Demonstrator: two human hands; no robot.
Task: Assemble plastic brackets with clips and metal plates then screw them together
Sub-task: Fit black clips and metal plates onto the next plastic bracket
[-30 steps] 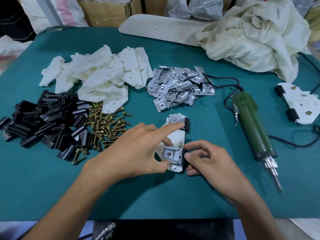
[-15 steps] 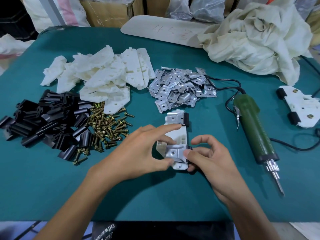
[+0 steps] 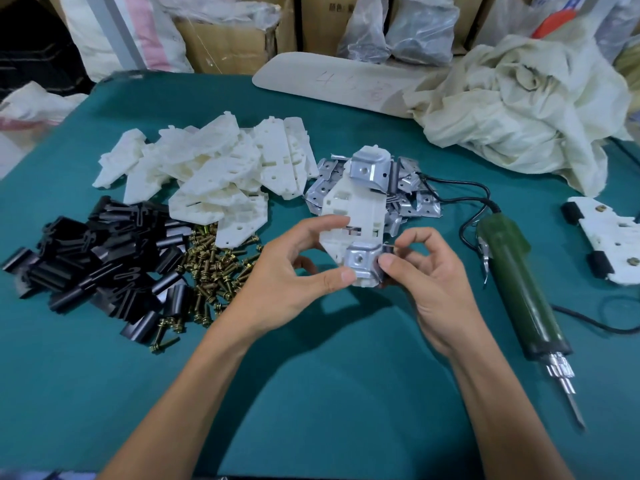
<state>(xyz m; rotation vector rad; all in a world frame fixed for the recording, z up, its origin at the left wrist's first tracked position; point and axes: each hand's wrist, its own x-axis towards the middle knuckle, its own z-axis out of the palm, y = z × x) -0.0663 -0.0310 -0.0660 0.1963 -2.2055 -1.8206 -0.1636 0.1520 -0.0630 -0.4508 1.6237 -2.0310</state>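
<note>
I hold a white plastic bracket (image 3: pixel 356 213) tilted up off the green table, with a metal plate and black clip at each end. My left hand (image 3: pixel 294 275) grips its near left edge, thumb on the lower plate (image 3: pixel 360 259). My right hand (image 3: pixel 426 271) pinches the lower black clip (image 3: pixel 384 252) on the right side. Behind lie piles of white brackets (image 3: pixel 214 174), metal plates (image 3: pixel 412 202), black clips (image 3: pixel 100 258) and brass screws (image 3: pixel 211 268).
A green electric screwdriver (image 3: pixel 516 282) lies to the right with its bit toward me and its black cord (image 3: pixel 460 192) looping back. A finished bracket (image 3: pixel 609 240) sits at the far right edge. A crumpled cream cloth (image 3: pixel 526 109) and a board (image 3: pixel 332 84) are behind.
The bracket has been lifted from the table and tipped upright toward me. Both hands rose with it and keep hold of its near end.
</note>
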